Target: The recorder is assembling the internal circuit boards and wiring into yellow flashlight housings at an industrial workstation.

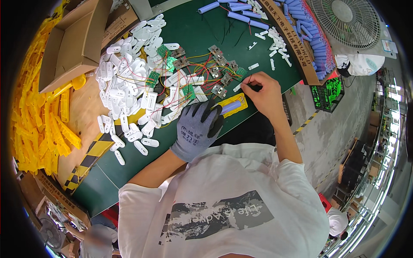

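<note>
My left hand (197, 127), in a grey glove with dark fingertips, is closed at the left end of a yellow plastic casing (243, 104) near the table's front edge. A purple cylindrical battery cell (231, 108) lies inside that casing. My bare right hand (263, 92) is closed in a pinch above the casing's right end, with a small white plastic piece (237, 87) at its fingertips. Just beyond both hands lie several metal connector modules (219, 90) and green circuit boards (188, 90), tangled in red, yellow and black wires.
White plastic covers (124, 86) are heaped on the left, beside yellow casings (34, 120) and an open cardboard box (71, 41). Loose battery cells (243, 17) and small white pieces (277, 43) lie far right, near a carton of cells (316, 47) and a fan (344, 21).
</note>
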